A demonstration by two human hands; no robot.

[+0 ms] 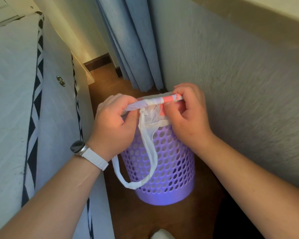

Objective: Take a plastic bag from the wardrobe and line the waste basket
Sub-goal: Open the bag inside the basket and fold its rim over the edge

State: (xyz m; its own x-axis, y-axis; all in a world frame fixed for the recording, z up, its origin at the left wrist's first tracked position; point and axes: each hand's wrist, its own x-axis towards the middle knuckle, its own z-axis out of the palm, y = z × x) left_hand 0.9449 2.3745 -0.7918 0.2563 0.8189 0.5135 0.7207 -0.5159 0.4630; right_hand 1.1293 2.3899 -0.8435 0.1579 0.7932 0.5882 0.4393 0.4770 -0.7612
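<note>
Plainly, one of each task thing shows: one lilac plastic waste basket (169, 169) with round holes all over its wall, and one thin white plastic bag (152, 114) with a pink-red printed patch. Two bare hands are on the bag: the left hand (113, 125) has its fingers curled round the bunched left end, and the right hand (188, 116) pinches the right end by the pink patch, so both are grasping it. The bag is stretched as a crumpled roll between them, right above the basket's mouth, and one long handle loop hangs down over the holed wall. Hands and bag hide the basket's inside, so its contents cannot be told. It stands upright on a brown wooden floor (145, 218) between a white quilted mattress (12, 100) and a pale textured wall (240, 83) — one blue curtain (128, 44) behind, one white-strapped wristwatch (78, 147) on the left wrist
</note>
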